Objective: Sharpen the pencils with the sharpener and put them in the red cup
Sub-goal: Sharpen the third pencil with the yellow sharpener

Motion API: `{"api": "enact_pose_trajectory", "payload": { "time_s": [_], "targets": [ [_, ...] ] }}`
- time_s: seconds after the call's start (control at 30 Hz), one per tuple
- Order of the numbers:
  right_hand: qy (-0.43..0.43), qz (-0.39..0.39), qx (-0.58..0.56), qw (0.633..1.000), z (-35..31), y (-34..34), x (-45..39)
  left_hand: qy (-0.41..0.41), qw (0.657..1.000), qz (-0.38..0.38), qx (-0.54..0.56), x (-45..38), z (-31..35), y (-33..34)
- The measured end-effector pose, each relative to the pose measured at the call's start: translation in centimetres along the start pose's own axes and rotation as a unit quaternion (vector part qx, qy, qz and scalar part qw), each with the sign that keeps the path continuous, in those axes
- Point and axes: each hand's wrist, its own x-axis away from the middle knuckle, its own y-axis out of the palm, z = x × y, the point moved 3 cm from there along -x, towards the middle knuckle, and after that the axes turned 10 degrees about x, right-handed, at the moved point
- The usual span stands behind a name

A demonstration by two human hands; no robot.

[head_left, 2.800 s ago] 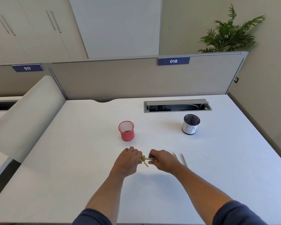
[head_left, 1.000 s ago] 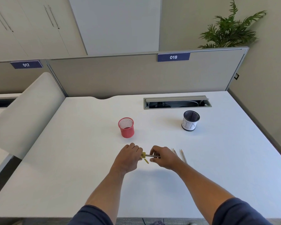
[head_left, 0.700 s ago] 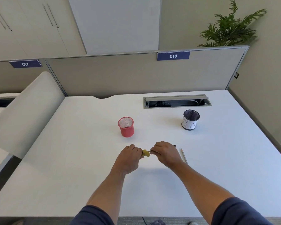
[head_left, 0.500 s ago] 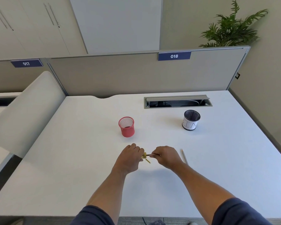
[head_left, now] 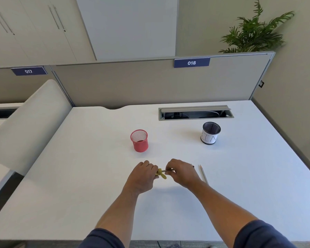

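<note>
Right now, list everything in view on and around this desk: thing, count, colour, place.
red cup: 1, red mesh, desk centre.
black cup: 1, black mesh with white label, right of the red cup.
sharpener: 1, yellow, in left grip.
held pencil: 1, in right grip, tip in sharpener.
loose pencil: 1, pale, on desk right of hands.
cable tray: 1, grey, desk rear.
plant: 1, green, behind partition.
desk: 1, white.
left hand: holds sharpener.
right hand: pinches pencil.
</note>
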Motion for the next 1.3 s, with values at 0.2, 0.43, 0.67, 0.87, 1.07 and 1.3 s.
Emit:
{"api": "enact_pose_trajectory", "payload": {
  "time_s": [0.2,0.43,0.67,0.87,1.07,1.3],
  "targets": [
    [-0.018,0.006,0.005,1.000,-0.2,-0.1,-0.7,-0.002,1.000,0.004,0.003,0.0,-0.1,-0.1],
    [0.066,-0.133,-0.040,0.988,0.0,0.6,-0.8,0.016,1.000,-0.007,-0.016,-0.1,-0.1,-0.2],
    [0.056,-0.157,-0.121,0.979,0.6,1.2,-0.4,0.019,1.000,-0.003,-0.017,-0.3,-0.1,-0.1],
    [-0.008,-0.003,-0.006,1.000,0.4,0.1,-0.1,0.018,1.000,0.015,-0.006,-0.2,0.0,0.4],
    [-0.081,0.091,0.019,0.992,0.7,0.3,-0.6,0.021,0.999,0.048,0.002,-0.2,-0.1,0.2],
    [-0.098,0.109,0.010,0.989,0.7,0.4,-1.1,0.019,0.999,0.049,0.004,-0.2,-0.5,0.4]
  ]
}}
